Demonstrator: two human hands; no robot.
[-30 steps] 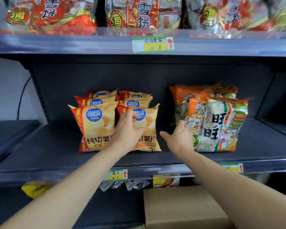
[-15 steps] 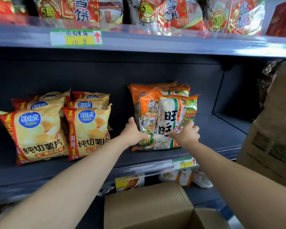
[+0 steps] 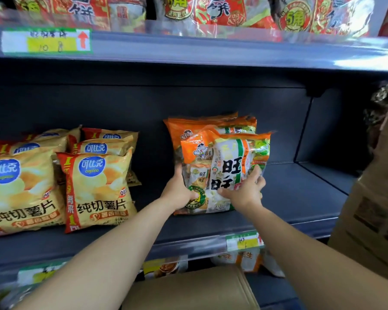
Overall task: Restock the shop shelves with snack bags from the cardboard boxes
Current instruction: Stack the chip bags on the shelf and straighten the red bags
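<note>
Nearest box: a cardboard box point(image 3: 188, 289) lies low under the forearms, below the shelf lip. A second cardboard box point(image 3: 372, 220) stands at the right edge of view.
Price tag: a green and yellow price tag point(image 3: 244, 241) is clipped to the shelf lip, just under the right wrist.
Left hand: the left hand point(image 3: 177, 193) grips the left edge of the front snack bag point(image 3: 229, 162), with its thumb on the printed face and its fingers hidden behind.
Right hand: the right hand point(image 3: 244, 193) clasps the bag's lower right part, fingers curled over the face.
Task's thing: the front snack bag stands on the middle shelf point(image 3: 300, 198), its long axis upright, against the orange bags point(image 3: 199, 126) behind it.
Key relation: the bag sits straight ahead between the two hands, both about equally near. Bare shelf lies to its right and the chip bags point(image 3: 96, 186) are well apart on its left.
Step, as judged: squaring the bag up in its row. Any push likely goes straight back.
Farthest: red bags point(image 3: 211, 10) line the upper shelf point(image 3: 211, 52).
</note>
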